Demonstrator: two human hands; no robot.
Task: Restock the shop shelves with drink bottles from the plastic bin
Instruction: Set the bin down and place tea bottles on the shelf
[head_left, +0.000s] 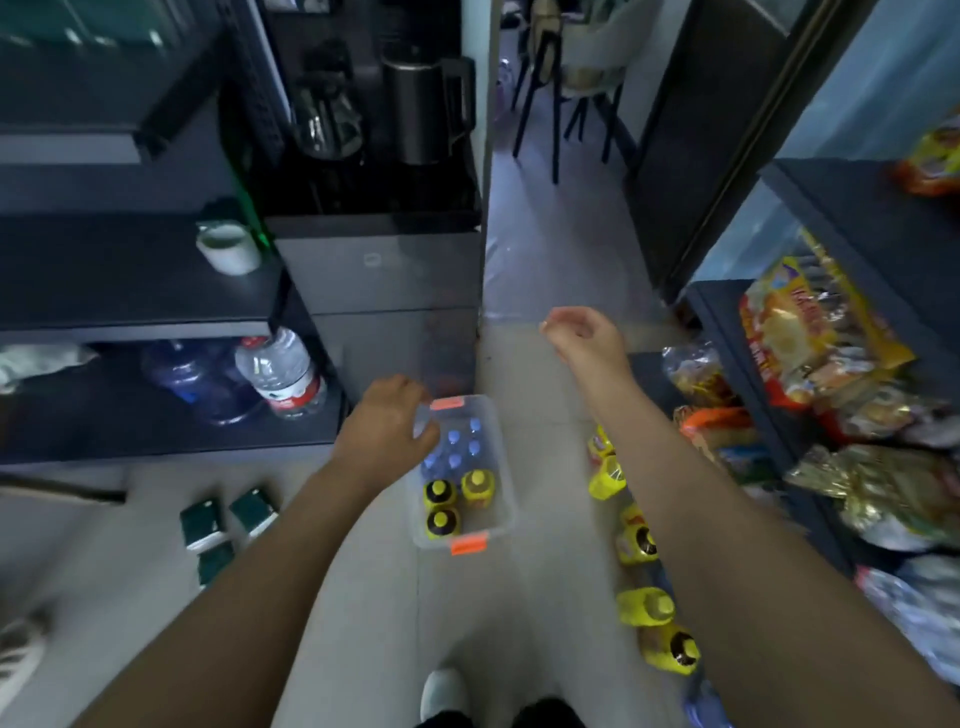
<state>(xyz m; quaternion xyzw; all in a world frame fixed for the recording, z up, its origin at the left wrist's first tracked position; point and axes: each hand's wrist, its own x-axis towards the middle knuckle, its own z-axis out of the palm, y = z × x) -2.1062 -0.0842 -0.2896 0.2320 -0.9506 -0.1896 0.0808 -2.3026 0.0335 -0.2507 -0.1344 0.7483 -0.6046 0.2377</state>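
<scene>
A clear plastic bin (501, 512) with orange latches stands on the floor in the middle. Inside are several blue-capped bottles (457, 449) at the far end and three yellow-capped bottles (441, 506) at the near end. My left hand (387, 423) hovers over the bin's far left corner with fingers loosely curled, holding nothing. My right hand (584, 338) is raised to the right of the bin, loosely curled and empty. Several yellow bottles (647, 605) stand in a row on the floor along the right shelf.
The right shelf unit (727, 332) holds snack bags (810, 332). On the left, a dark shelf (130, 291) carries a white mug (228, 247), with large water bottles (283, 371) below. Green-and-white packs (223, 525) lie on the floor. My shoe (441, 693) shows at the bottom.
</scene>
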